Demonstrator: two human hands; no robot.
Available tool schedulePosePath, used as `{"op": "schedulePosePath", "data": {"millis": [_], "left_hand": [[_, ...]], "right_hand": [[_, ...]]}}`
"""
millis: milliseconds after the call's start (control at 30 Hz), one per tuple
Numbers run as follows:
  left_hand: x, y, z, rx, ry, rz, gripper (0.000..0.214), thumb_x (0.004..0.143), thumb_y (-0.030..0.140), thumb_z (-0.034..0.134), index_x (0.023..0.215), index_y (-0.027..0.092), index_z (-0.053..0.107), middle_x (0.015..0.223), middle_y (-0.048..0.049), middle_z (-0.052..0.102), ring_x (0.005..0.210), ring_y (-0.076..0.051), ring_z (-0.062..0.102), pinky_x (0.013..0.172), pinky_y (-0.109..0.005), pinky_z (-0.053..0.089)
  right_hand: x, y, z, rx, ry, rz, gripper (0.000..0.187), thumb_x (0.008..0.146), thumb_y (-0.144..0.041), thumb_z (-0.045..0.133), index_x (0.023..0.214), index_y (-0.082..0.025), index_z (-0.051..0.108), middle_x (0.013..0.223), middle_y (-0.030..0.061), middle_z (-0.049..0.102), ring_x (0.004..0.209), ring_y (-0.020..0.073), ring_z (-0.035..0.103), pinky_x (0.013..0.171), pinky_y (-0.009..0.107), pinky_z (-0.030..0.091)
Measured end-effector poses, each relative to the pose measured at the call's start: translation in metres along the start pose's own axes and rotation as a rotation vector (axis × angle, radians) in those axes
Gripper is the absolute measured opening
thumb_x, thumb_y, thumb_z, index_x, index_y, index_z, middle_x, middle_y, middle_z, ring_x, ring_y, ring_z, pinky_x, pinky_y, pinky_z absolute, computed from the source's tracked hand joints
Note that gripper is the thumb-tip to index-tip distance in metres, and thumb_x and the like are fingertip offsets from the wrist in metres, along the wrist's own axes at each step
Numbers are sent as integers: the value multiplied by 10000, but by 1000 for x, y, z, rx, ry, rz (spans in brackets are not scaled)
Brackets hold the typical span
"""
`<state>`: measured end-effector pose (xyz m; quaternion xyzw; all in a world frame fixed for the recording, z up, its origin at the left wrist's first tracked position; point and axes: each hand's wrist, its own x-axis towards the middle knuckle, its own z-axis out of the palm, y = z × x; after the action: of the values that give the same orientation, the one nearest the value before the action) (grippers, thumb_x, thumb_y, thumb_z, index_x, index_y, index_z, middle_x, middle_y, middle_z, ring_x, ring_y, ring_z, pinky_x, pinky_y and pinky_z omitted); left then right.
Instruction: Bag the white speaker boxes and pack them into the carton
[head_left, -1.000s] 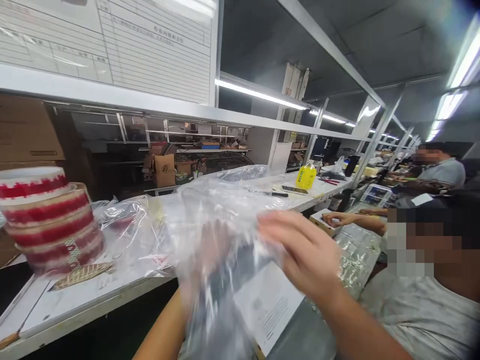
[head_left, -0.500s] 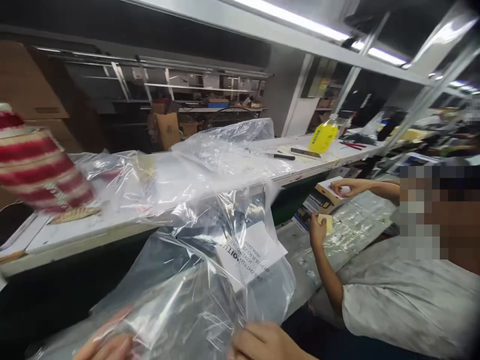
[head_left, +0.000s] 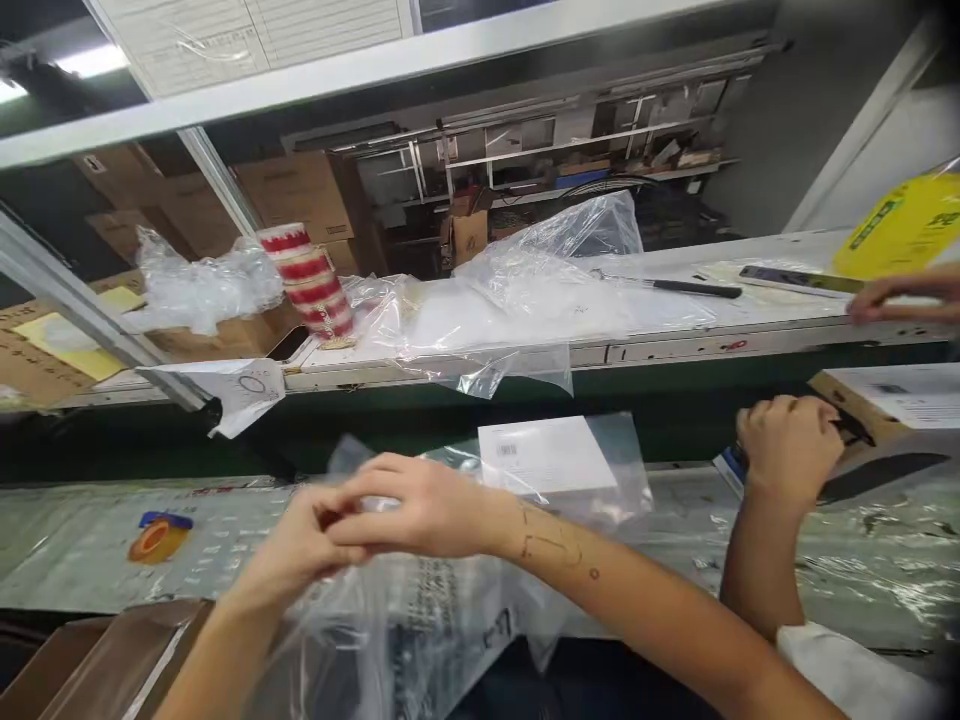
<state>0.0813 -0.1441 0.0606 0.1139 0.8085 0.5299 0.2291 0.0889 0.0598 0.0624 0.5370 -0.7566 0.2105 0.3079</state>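
A clear plastic bag (head_left: pixel 442 610) with printed text hangs in front of me. A white printed sheet (head_left: pixel 551 455) shows at its far right part; I cannot tell whether it lies inside or behind the film. My left hand (head_left: pixel 300 530) is closed, pinching the bag's gathered edge. Right beside it, almost touching, my right hand (head_left: pixel 420 505) is curled with fingertips pressed on the same plastic. The fingertips of both hands are partly hidden.
A co-worker's hand (head_left: pixel 791 450) grips a box (head_left: pixel 892 410) at the right. On the shelf stand a red-and-white roll (head_left: pixel 311 285), clear plastic sheets (head_left: pixel 480 310), a black-handled knife (head_left: pixel 694 288) and a yellow bottle (head_left: pixel 900 235). An orange tape roll (head_left: pixel 157 538) lies left; brown boxes (head_left: pixel 112 660) stand below.
My view has swung left. My hands, apart before at the two sides of the bag, have come together on its edge. The co-worker's one hand has moved onto the box.
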Motion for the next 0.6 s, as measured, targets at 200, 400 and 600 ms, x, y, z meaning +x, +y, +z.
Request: {"op": "schedulePosePath", "data": {"millis": [200,400,600], "left_hand": [[28,-57,36,-213,-185,-89,665,559,697,806,594,206,359,432,108,270,385,-28,166,394,-179,144],[62,-37,81,375,-370,18,433,718,523,761,1007,211,681,988,-89,728,844,-225,670,765,-318,534],[4,14,132,521,-850,178,619,749,433,789,1338,327,630,1249,-56,709,1088,-291,671,919,-341,535]], "right_hand": [[-153,-83,-18,152,331,565,179,1010,-275,546,864,-183,593,889,45,633,789,135,585,720,276,512],[-224,-143,-54,279,302,705,177,998,-235,442,822,-219,434,718,-7,535,718,143,558,916,392,527],[-229,-127,-59,100,413,901,235,1031,-314,493,826,-200,497,638,-52,432,546,90,381,532,215,325]]}}
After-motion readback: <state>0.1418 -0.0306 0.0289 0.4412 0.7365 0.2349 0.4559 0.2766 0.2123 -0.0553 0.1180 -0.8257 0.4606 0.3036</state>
